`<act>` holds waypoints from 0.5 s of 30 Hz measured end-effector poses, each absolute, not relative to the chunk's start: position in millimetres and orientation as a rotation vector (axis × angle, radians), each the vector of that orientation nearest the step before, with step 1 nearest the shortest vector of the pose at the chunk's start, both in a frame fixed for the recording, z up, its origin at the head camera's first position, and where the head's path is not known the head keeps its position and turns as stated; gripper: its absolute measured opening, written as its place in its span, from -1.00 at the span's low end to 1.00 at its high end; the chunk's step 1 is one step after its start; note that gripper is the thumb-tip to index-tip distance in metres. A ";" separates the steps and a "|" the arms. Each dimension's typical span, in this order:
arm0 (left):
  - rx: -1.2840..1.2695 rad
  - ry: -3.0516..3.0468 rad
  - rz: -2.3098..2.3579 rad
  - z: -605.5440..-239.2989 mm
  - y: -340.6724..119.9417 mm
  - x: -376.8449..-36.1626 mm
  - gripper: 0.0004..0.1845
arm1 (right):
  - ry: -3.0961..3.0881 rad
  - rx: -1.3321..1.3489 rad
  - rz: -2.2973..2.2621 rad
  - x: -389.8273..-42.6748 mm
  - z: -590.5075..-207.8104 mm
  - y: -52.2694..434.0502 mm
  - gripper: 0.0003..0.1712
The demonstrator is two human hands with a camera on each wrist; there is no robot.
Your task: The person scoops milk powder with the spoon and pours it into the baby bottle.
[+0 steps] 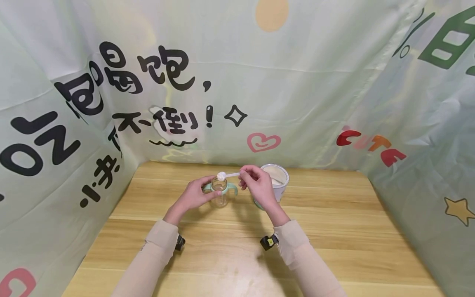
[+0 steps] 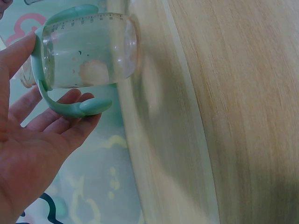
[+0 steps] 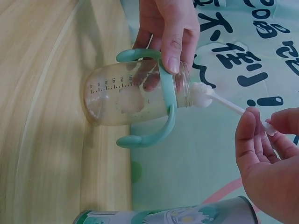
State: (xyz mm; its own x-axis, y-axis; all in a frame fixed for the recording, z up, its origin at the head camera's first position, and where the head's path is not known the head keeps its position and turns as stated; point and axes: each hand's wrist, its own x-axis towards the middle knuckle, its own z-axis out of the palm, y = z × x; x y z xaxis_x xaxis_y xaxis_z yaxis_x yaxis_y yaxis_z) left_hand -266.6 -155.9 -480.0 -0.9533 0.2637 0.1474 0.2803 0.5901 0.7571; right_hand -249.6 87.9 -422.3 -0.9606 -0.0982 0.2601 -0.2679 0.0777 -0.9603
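Left hand steadies upright bottle at table centre. Right hand pinches scoop handle; handle runs 3-to-9 o'clock, bowl touching bottle mouth. Powder can at 3 o'clock, behind right hand.

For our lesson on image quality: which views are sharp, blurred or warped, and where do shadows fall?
Head view: wide-angle warp bends the backdrop; soft shadows lie under both arms on the table. Left wrist view: bottle fairly sharp, table grain smeared. Right wrist view: bottle and scoop clear, the tin cut off.
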 end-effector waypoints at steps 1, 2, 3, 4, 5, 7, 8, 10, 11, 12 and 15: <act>-0.477 -2.785 -1.329 -479.9 -156.1 -266.3 -0.24 | -2.211 0.380 2.013 -249.8 -422.7 87.9 -0.79; -0.479 -2.786 -1.326 -479.7 -156.2 -266.0 -0.24 | -2.214 0.382 2.010 -249.9 -423.0 87.8 -0.78; -0.481 -2.788 -1.324 -479.4 -156.4 -265.7 -0.24 | -2.216 0.383 2.006 -250.1 -423.4 87.8 -0.78; -0.481 -2.789 -1.323 -479.3 -156.5 -265.6 -0.24 | -2.217 0.385 2.003 -250.0 -423.6 87.9 -0.78; -0.480 -2.790 -1.324 -479.1 -156.6 -265.6 -0.24 | -2.220 0.385 1.999 -250.2 -424.1 88.0 -0.78; -0.487 -2.788 -1.319 -478.6 -156.8 -265.1 -0.24 | -2.229 0.386 1.990 -250.4 -424.9 88.0 -0.79; -0.485 -2.787 -1.319 -478.4 -156.8 -265.1 -0.24 | -2.235 0.387 1.984 -250.3 -425.2 88.0 -0.79; -0.491 -2.784 -1.311 -478.0 -156.9 -265.0 -0.25 | -2.244 0.386 1.973 -250.1 -425.6 87.8 -0.78; -0.489 -2.783 -1.311 -478.0 -156.9 -265.0 -0.25 | -2.247 0.386 1.968 -250.0 -425.8 87.7 -0.79; -0.489 -2.783 -1.309 -478.0 -157.0 -265.1 -0.25 | -2.249 0.386 1.964 -249.8 -425.7 87.5 -0.79; -0.488 -2.788 -1.307 -478.5 -157.2 -265.7 -0.25 | -2.249 0.389 1.960 -248.8 -425.6 87.0 -0.82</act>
